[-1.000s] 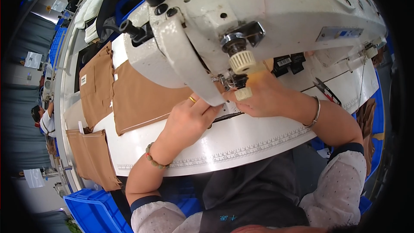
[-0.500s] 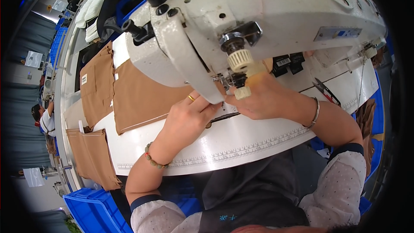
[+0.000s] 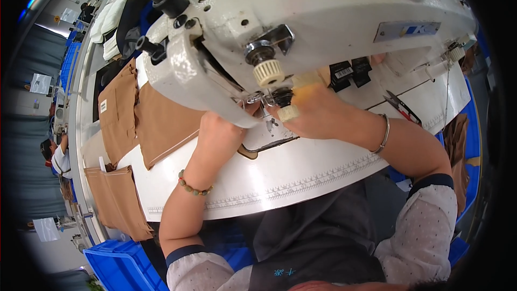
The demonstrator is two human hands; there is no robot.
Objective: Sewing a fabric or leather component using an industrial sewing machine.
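Left grip (image 3: 219, 133) sits partly behind the sewing machine (image 3: 328, 37).

See lettering, blue + dark, on metal nameplate (image 3: 407, 30) of sewing machine (image 3: 334, 13); below machine, ruler scale (image 3: 291, 187) w/ nos along white tabletop (image 3: 323, 156) edge; under its arm, barcode label (image 3: 343, 73) on blk pkt (image 3: 339, 83); L of it, printed white label (image 3: 103, 106), too tiny to read, on brown cloth (image 3: 121, 124); well below it, turquoise characters (image 3: 284, 272) on dark apron (image 3: 318, 237)
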